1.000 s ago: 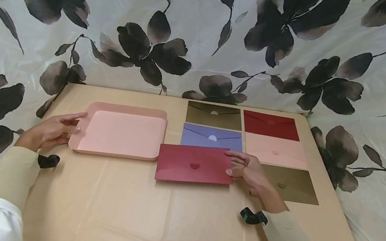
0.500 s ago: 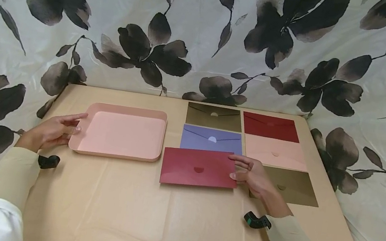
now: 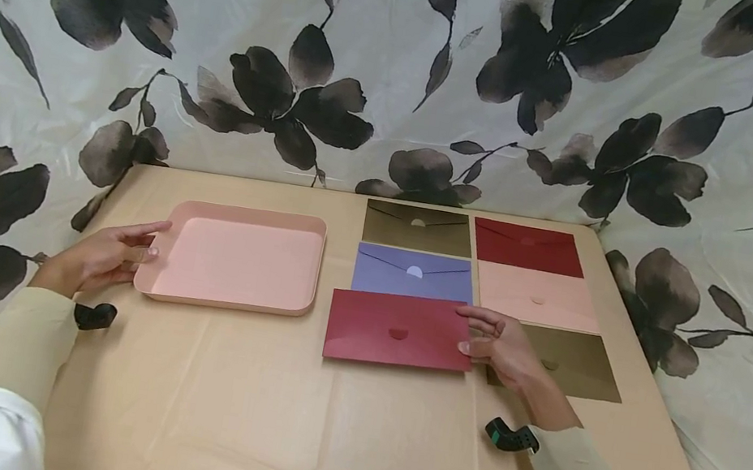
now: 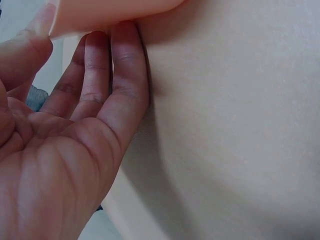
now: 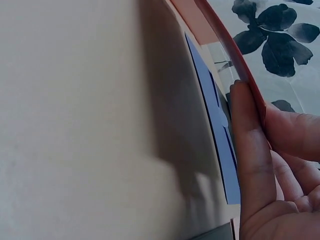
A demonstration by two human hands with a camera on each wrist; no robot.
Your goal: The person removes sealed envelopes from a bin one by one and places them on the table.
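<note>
My right hand (image 3: 506,350) pinches a dark pink-red envelope (image 3: 398,330) by its right edge, with the thumb on one face and fingers on the other. In the right wrist view the envelope (image 5: 235,47) is held above the table and casts a shadow on it. A blue envelope (image 3: 415,272) lies just behind, its front edge overlapped by the held one in the head view. On the left, my left hand (image 3: 103,257) holds the left edge of a pink rectangular tray (image 3: 225,304); in the left wrist view the thumb and fingers meet its rim (image 4: 110,15).
Right of the tray, envelopes lie in two columns: an olive one (image 3: 418,229) at the back, a dark red one (image 3: 528,247), a light pink one (image 3: 537,295) and another olive one (image 3: 567,362) partly behind my right hand. A floral cloth (image 3: 378,38) hangs behind the table (image 3: 242,427).
My right hand has moved right with the dark pink-red envelope, away from the tray and in front of the blue envelope. The left hand and the tray stay put.
</note>
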